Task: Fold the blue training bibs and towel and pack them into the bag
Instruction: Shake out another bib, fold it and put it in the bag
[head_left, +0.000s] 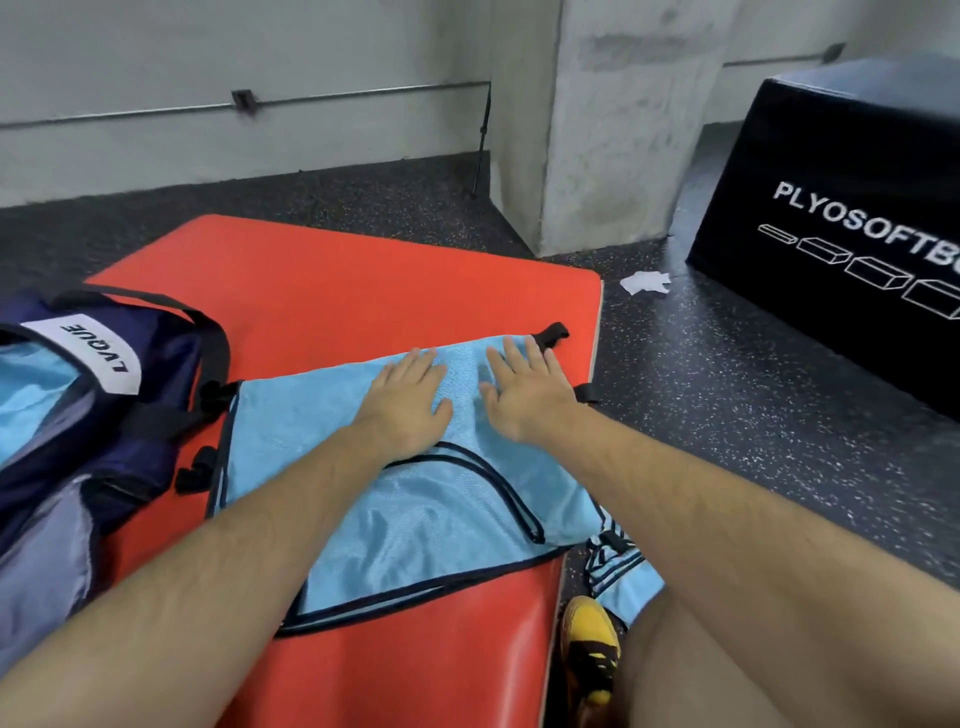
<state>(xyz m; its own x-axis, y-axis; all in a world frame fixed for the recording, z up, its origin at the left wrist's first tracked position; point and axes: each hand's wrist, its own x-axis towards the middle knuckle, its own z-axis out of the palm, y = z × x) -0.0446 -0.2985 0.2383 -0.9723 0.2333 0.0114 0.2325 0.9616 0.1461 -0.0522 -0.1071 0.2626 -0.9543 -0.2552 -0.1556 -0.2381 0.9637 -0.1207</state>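
A light blue mesh training bib (426, 514) with dark trim lies spread flat on a red padded mat (358, 280). My left hand (408, 400) and my right hand (524, 389) press flat on its far part, side by side, fingers straight. A navy bag (130, 395) with a white label stands open at the left on the mat, with light blue fabric (31, 384) showing inside. More light blue cloth (623, 571) lies on the floor by the mat's right edge, partly hidden by my right arm.
A black soft plyo box (852, 208) stands at the right on the speckled dark floor. A crumpled white paper (644, 282) lies near a concrete pillar (613, 130). A yellow shoe (592, 644) is beside the mat's near right corner.
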